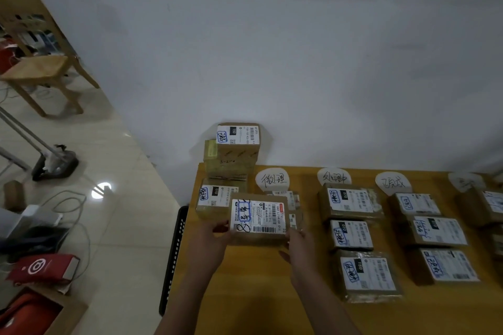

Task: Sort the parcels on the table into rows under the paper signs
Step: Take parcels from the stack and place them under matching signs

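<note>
Both hands hold one brown parcel [258, 219] with a white shipping label, just above the yellow table [245, 294]. My left hand [211, 242] grips its left edge, my right hand [299, 249] its right edge. Behind it lies another parcel [292, 200] under the first paper sign [272, 179]. The second sign [334, 177] heads a row of three parcels [351, 235]. Under the third sign [392, 183] lie three more parcels [435, 231]. A fourth sign [466, 182] stands at the far right.
A stack of unsorted parcels [231, 155] stands at the table's back left corner, with a lower parcel [213, 198] in front of it. A black crate edge [174, 258] hangs off the table's left side. Cables, bags and a wooden stool [40, 71] are on the floor to the left.
</note>
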